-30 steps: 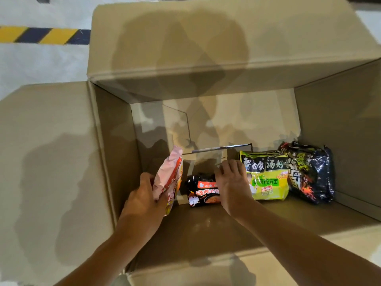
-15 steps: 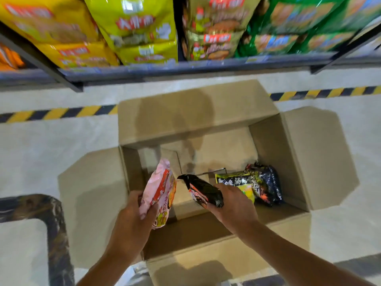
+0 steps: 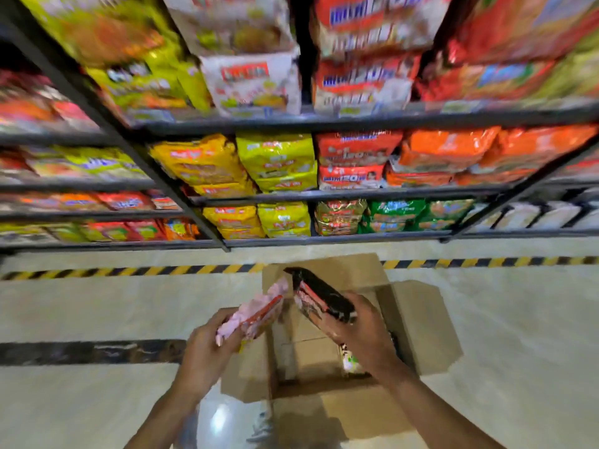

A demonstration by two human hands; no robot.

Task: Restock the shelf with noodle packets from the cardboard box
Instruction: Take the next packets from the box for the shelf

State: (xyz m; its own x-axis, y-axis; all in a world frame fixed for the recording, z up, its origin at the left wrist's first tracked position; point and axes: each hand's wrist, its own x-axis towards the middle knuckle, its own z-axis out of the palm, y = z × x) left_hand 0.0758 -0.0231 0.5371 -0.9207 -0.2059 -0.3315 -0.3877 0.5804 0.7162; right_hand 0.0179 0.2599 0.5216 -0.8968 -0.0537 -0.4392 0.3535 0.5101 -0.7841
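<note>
My left hand (image 3: 207,348) grips a pink noodle packet (image 3: 259,309) by its lower end, tilted up to the right. My right hand (image 3: 359,332) grips a black and red noodle packet (image 3: 321,296), raised above the open cardboard box (image 3: 418,322) on the floor. Both packets are lifted clear of the box and nearly touch each other. Inside the box a bit of a green packet (image 3: 350,361) shows under my right wrist. The dark metal shelf (image 3: 324,194) ahead is filled with stacked noodle packets in yellow, orange, red and green.
A yellow and black hazard stripe (image 3: 146,271) runs along the pale floor in front of the shelf. A dark stone band (image 3: 90,351) crosses the floor at the left. The shelf's slanted upright (image 3: 181,202) divides the left bay from the middle one.
My view has risen from the box to the shelf rows. Both hands have lifted out of the box, each carrying its packet higher and closer together.
</note>
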